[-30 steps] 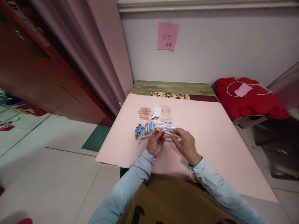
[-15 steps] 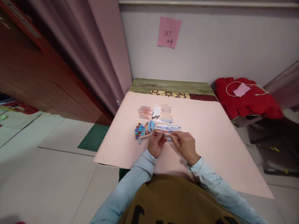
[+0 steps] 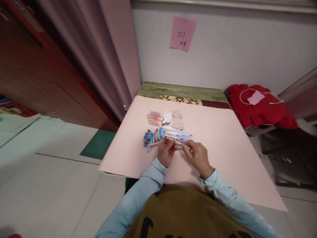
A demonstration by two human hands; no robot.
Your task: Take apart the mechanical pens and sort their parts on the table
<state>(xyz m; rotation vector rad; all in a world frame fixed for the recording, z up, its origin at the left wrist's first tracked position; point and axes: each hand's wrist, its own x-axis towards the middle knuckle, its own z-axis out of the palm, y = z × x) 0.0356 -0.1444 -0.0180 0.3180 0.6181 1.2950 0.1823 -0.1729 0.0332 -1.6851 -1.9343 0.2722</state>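
My left hand (image 3: 166, 154) and my right hand (image 3: 198, 158) meet over the near middle of the table, both closed on one slim peach-coloured pen (image 3: 177, 142). The left fingers pinch its left end; the right fingers grip its right end. Just beyond lie several white and blue pens (image 3: 180, 134). Short blue and orange tubes (image 3: 160, 133) stand in a row left of them. Farther left is a heap of small blue and brown pieces (image 3: 148, 137). White sticks with black tips (image 3: 166, 119) lie behind, between reddish clear tubes (image 3: 154, 118) and pale clear pieces (image 3: 177, 115).
Pale pink paper (image 3: 223, 158) covers most of the table, with its green patterned top (image 3: 188, 88) showing at the back. A wall stands behind with a pink note (image 3: 183, 33). Red cloth (image 3: 262, 114) with a white cable sits at right; a curtain (image 3: 119, 49) hangs left.
The right end of the pen has dipped slightly and more of its peach length shows between my hands. The view has shifted a little; the parts on the table look unmoved.
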